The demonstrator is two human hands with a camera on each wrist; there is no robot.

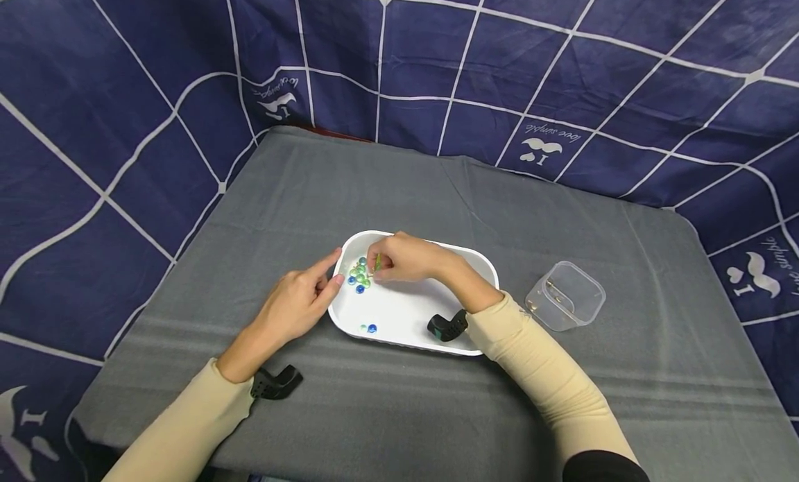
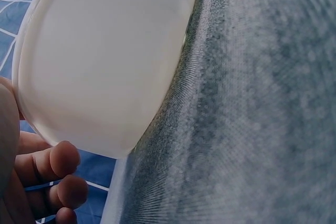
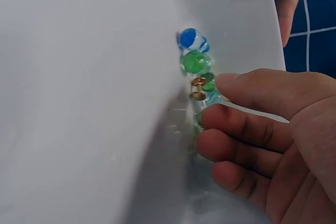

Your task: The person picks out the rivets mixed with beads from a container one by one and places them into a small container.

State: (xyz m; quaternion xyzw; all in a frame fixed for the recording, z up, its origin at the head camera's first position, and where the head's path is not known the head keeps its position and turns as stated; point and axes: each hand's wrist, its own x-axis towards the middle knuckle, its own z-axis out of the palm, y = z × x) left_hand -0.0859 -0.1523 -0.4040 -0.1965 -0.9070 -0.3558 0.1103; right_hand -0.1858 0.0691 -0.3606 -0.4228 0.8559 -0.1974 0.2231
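A white tray [image 1: 412, 322] with rounded corners holds blue and green glass marbles [image 1: 360, 277], most of them grouped at its left end. Inside that end is my right hand [image 1: 408, 256], its fingers bent and its thumb a little apart from them. In the right wrist view a small gold double-headed stud [image 3: 198, 88] stands by the thumb tip, among the marbles. A second gold bit is mostly hidden by the fingers. My left hand [image 1: 299, 298] touches the tray's left rim with a straight index finger and the thumb; its other fingers are loosely bent.
A clear plastic box [image 1: 564, 298] with a few small gold pieces in it stands right of the tray. Two marbles [image 1: 370, 328] lie apart near the tray's front wall. Grey cloth [image 1: 349, 184] covers the table, with a blue curtain [image 1: 424, 52] behind.
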